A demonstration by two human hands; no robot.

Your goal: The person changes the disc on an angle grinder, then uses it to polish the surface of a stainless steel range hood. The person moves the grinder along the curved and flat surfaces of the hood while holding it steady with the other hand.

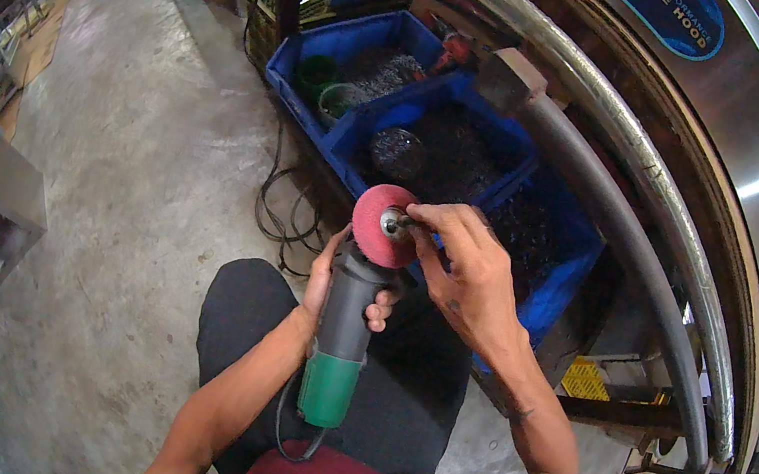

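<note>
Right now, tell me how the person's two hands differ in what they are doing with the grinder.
The left hand wraps around the grey body of the angle grinder in a full grip; the right hand only pinches at the hub of the red disc with its fingertips. The left hand sits below the disc, the right beside it. Both are bare and touch the same tool.

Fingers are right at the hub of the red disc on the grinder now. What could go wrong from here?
1. The right hand has fingertips on the centre nut of the red disc; if the angle grinder started, they would likely be caught. Whether its cord is plugged in cannot be seen.
2. The left hand alone holds the body over the lap, so it could twist or slip.
3. The cables on the floor lie near the feet, a possible snag.
</note>
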